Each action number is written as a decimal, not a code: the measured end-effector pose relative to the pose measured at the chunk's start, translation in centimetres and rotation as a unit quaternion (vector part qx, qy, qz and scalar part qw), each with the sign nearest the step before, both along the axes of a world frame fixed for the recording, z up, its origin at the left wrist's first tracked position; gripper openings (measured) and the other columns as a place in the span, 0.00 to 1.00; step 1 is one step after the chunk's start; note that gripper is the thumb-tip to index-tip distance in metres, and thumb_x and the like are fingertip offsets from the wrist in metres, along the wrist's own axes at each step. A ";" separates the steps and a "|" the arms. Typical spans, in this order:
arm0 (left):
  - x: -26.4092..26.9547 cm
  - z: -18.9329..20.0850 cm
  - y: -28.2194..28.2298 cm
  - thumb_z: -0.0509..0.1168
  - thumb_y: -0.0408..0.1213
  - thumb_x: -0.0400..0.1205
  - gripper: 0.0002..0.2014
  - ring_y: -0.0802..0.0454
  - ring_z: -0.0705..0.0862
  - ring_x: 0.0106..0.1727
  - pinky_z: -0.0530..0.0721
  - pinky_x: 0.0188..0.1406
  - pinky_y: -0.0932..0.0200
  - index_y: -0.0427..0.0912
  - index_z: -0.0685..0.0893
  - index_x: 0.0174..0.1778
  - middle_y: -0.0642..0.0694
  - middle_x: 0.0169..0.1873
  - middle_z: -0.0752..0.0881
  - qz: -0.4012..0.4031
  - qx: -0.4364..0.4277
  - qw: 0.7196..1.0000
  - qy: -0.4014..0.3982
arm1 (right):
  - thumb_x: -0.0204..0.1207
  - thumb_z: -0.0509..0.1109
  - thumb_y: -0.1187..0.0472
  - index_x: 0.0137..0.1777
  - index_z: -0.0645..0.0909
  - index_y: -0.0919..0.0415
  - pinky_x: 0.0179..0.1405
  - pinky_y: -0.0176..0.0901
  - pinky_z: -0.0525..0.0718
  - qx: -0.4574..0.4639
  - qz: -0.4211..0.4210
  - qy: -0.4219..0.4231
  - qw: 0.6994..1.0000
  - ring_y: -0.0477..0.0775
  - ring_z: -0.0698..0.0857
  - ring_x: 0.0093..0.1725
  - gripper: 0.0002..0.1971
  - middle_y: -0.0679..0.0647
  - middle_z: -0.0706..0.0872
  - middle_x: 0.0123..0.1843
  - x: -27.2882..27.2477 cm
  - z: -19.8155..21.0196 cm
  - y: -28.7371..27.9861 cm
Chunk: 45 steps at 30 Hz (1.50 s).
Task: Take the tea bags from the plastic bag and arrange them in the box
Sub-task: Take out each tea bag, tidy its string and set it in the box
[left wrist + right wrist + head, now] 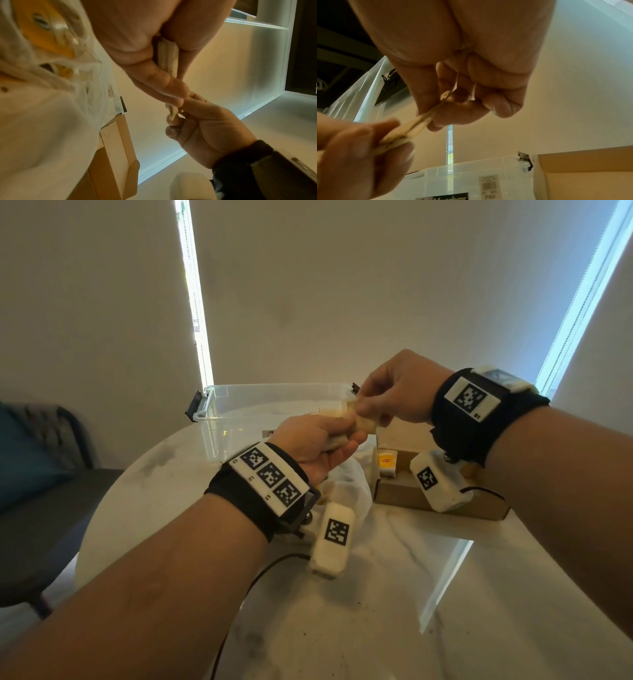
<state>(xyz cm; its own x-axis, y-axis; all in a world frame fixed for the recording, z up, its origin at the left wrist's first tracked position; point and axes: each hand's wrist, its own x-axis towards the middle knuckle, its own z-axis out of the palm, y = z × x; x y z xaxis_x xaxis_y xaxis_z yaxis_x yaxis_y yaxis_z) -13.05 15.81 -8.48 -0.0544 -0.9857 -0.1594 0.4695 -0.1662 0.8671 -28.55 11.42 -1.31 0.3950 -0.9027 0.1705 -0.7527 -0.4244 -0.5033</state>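
Held up over the desk (394, 594), at about 12 o'clock of the white plastic bag (346, 484), a small stack of tea bags (363, 422). Left hand (318, 443) clamped round one end, steadying the stack; right hand (397, 388) pinching the other end, probably peeling one off for the cardboard box (428, 498) at 3 o'clock, already holding a yellow-tagged tea bag (387, 462). Beyond, at 11 o'clock, a clear tub (239, 405).
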 end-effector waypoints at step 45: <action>0.5 0.2 -2.1 0.64 0.30 0.86 0.06 0.47 0.91 0.33 0.86 0.22 0.63 0.31 0.79 0.55 0.35 0.50 0.84 -0.030 0.032 0.994 0.097 | 0.74 0.79 0.63 0.53 0.91 0.60 0.44 0.46 0.89 0.198 -0.107 0.346 0.911 0.54 0.92 0.46 0.09 0.55 0.93 0.48 0.1 -5.1 -8.5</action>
